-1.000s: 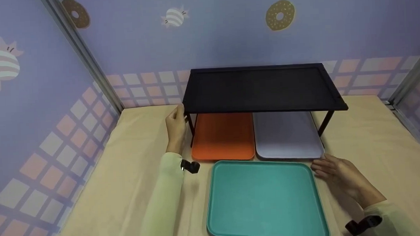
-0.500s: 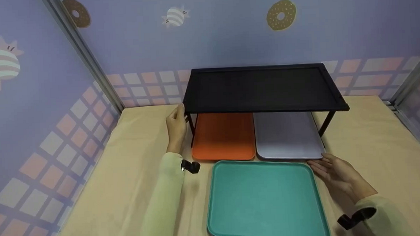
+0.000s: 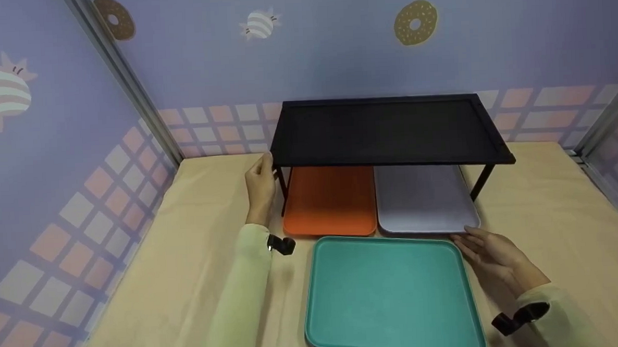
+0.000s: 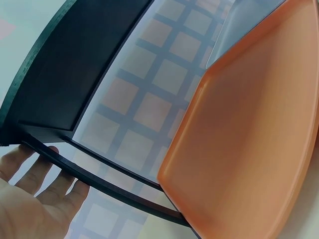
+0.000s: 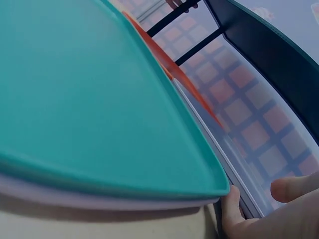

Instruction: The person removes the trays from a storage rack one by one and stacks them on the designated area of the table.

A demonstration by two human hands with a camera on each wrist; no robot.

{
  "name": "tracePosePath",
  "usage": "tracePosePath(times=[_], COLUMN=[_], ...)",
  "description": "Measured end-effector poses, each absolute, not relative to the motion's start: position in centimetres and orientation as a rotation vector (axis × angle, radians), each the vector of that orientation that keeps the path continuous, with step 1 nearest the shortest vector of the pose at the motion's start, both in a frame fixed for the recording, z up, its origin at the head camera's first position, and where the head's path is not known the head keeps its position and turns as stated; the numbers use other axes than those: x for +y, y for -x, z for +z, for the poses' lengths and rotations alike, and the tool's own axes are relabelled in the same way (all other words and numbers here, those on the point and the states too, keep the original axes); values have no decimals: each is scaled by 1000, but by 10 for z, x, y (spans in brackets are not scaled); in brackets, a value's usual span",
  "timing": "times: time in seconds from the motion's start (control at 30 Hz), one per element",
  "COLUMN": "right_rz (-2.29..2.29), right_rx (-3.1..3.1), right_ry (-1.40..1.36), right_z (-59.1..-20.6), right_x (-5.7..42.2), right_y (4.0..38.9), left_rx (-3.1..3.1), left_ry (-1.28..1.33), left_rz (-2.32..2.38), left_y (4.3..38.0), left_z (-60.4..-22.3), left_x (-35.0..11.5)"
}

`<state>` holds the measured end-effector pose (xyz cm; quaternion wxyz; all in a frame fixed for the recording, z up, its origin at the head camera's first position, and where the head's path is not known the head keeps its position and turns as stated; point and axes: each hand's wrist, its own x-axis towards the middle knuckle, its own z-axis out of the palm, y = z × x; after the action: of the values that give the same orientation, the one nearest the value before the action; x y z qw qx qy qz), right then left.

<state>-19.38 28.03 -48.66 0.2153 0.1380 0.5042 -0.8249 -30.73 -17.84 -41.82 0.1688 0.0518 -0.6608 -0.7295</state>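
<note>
aligning the lavender tray beneath the black rack

step in hand: by all appearances, tray placement. the lavender tray [image 3: 425, 205] lies under the right half of the black rack [image 3: 390, 131], its front end projecting forward. the orange tray [image 3: 328, 206] occupies the left half in the same manner. the left hand [image 3: 260, 183] grips the rack at its front left corner, fingers behind the leg [image 4: 107, 188], probably to steady it. the right hand [image 3: 500, 254] is at the lavender tray's front right corner; thumb and fingers are extended and spread across the rim, with no firm clamp visible.

next move: likely calls for light, level pressure on the lavender rim to square it with the orange tray, keeping clear of the rack's legs. the teal tray [image 3: 390, 295], in front of the rack, sits close to the right fingers and could be nudged.

materials: all three trays are smooth, apparently plastic, shallow, with rounded corners and raised rims. a pale layer [image 5: 109, 201] shows beneath the teal tray, probably another tray. the rack has a flat, matte, rectangular top on slender legs. the worktop [image 3: 203, 251] around the rack is covered in lightly creased cream cloth.
</note>
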Motion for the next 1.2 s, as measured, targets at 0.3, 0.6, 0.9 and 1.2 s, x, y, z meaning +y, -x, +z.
tracePosePath(times=[0.3, 0.6, 0.9, 1.2], right_rz=[-2301, -2437, -2517, -2550], right_rx=[1380, 1100, 984, 1077], right_ry=[-383, -499, -451, -316], right_z=[-487, -489, -485, -481], right_x=[275, 273, 273, 267], right_y=[199, 200, 203, 201], left_rx=[-1894, -1893, -1844, -1868], left_ry=[-96, -79, -120, -131], left_rz=[-2052, -2035, -2072, -2047], left_y=[307, 309, 310, 307], left_z=[-417, -418, -419, -420], left_x=[-176, -172, -174, -179])
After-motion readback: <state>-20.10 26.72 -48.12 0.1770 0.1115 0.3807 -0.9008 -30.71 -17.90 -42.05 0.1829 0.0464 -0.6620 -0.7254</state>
